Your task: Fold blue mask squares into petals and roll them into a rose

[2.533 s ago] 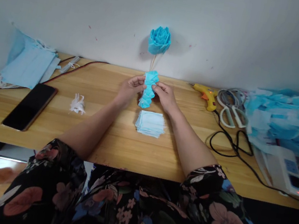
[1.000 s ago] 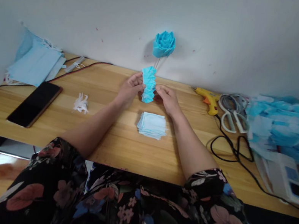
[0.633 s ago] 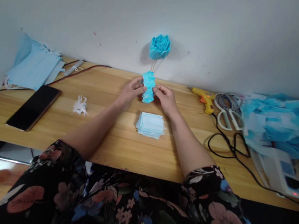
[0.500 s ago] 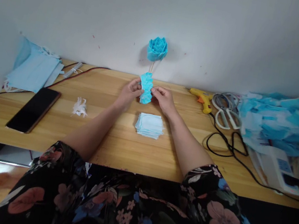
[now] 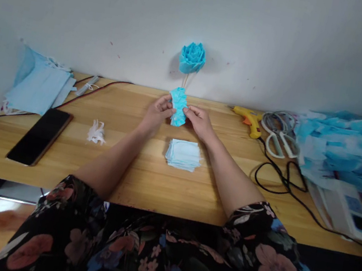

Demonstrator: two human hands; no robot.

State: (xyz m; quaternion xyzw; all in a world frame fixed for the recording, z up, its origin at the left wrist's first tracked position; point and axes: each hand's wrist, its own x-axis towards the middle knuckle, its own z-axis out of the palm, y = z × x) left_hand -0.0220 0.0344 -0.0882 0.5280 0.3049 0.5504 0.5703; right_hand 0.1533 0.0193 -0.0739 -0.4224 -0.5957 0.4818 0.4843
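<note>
Between my hands is a crinkled strip of bright blue mask fabric point(image 5: 179, 106), held upright above the table. My left hand point(image 5: 160, 112) grips its left edge, thumb in front and fingers behind. At the right edge, the fingertips of my right hand point(image 5: 198, 121) pinch the same strip. Straight behind it, a blue fabric flower point(image 5: 192, 58) on a thin stick point(image 5: 185, 81) stands against the wall. Nearer to me, a stack of pale blue fabric squares point(image 5: 183, 155) lies on the wooden table point(image 5: 145, 180).
Left are folded face masks point(image 5: 37, 84), a phone point(image 5: 41, 135), a clear tube-like item point(image 5: 87, 85) and white scraps point(image 5: 97, 132). To the right lie a yellow glue gun point(image 5: 249, 121), white-handled scissors point(image 5: 282, 145), a black cord point(image 5: 286, 184) and a heap of blue fabric pieces point(image 5: 343, 145).
The strip's crinkled right side now looks flatter and faces me more. Both hands keep their grip in nearly the same place. The camera view has shifted slightly.
</note>
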